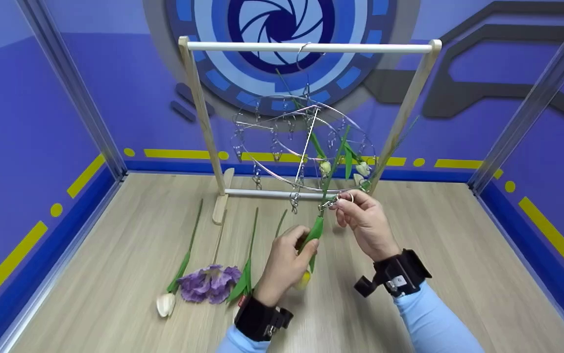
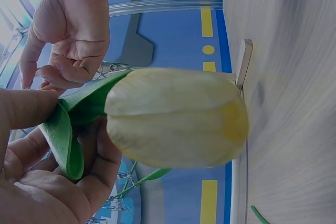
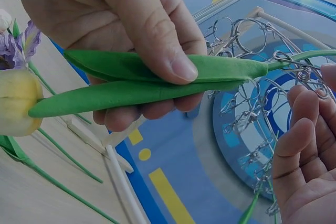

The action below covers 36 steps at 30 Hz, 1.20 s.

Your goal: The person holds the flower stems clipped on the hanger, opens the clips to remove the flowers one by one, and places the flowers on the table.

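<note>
My left hand (image 1: 286, 260) grips a yellow artificial tulip (image 2: 176, 119) by its green leaves (image 3: 136, 85), bloom end down and stem pointing up toward the rack. My right hand (image 1: 365, 223) pinches a metal clip (image 3: 302, 72) of the round wire drying hanger (image 1: 311, 142). That clip sits at the tulip's stem, just above the leaves; whether its jaws have closed on the stem I cannot tell. The hanger looks tilted, its near right side lower. Two pale tulips, one at the middle right (image 1: 325, 167) and one farther right (image 1: 363, 168), hang bloom-down from it.
A wooden rack with a white top bar (image 1: 262, 47) carries the hanger. On the table (image 1: 115, 255), left of my hands, lie a white tulip (image 1: 165, 304), a purple flower (image 1: 209, 284) and a leafy stem (image 1: 248, 274), its bloom hidden. Another stem (image 1: 281, 223) shows behind my left hand.
</note>
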### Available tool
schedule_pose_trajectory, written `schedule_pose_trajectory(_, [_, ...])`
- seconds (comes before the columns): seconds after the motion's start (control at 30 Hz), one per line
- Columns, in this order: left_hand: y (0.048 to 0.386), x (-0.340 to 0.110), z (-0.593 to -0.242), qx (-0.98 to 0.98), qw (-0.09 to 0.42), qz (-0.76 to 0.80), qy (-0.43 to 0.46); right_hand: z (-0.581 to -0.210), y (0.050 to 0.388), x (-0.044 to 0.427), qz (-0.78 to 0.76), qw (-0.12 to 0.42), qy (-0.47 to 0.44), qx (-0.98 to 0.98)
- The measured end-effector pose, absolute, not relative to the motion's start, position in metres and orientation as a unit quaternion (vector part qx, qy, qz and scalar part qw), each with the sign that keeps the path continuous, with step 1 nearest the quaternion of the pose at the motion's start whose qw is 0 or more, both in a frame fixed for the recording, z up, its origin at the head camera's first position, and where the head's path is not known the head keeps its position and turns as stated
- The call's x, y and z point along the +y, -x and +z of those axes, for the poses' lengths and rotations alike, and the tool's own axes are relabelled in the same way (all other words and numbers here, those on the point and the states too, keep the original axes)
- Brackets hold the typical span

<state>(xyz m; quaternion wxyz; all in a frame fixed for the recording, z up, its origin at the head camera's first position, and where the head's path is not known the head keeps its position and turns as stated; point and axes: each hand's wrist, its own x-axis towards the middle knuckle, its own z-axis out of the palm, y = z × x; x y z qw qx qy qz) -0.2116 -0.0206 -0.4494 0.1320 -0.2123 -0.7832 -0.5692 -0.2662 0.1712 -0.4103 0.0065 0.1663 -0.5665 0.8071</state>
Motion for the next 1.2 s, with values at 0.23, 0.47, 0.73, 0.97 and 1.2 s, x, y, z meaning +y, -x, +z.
schedule_pose_trajectory(0.23, [0.2124,-0.0205,-0.4489,-0.781,0.128,-0.573,0.212,-0.4103,0.2674,0.1726,0.804,0.009,-0.172,-0.569])
schedule_pose_trajectory(0.47, [0.2122,-0.0209,-0.4489,-0.782,0.128,-0.571,0.213,-0.4094,0.2693,0.1729,0.806,0.007,-0.169,-0.567])
schedule_pose_trajectory(0.73, [0.2116,-0.0212,-0.4489,-0.78,0.132,-0.572,0.216,-0.4095,0.2705,0.1734,0.809,0.007,-0.163,-0.565])
schedule_pose_trajectory(0.97, [0.21,-0.0219,-0.4488,-0.787,0.145,-0.561,0.213,-0.4107,0.2712,0.174,0.801,0.01,-0.164,-0.576])
schedule_pose_trajectory(1.2, [0.2097,-0.0221,-0.448,-0.79,0.154,-0.555,0.208,-0.4106,0.2724,0.174,0.804,0.012,-0.169,-0.57])
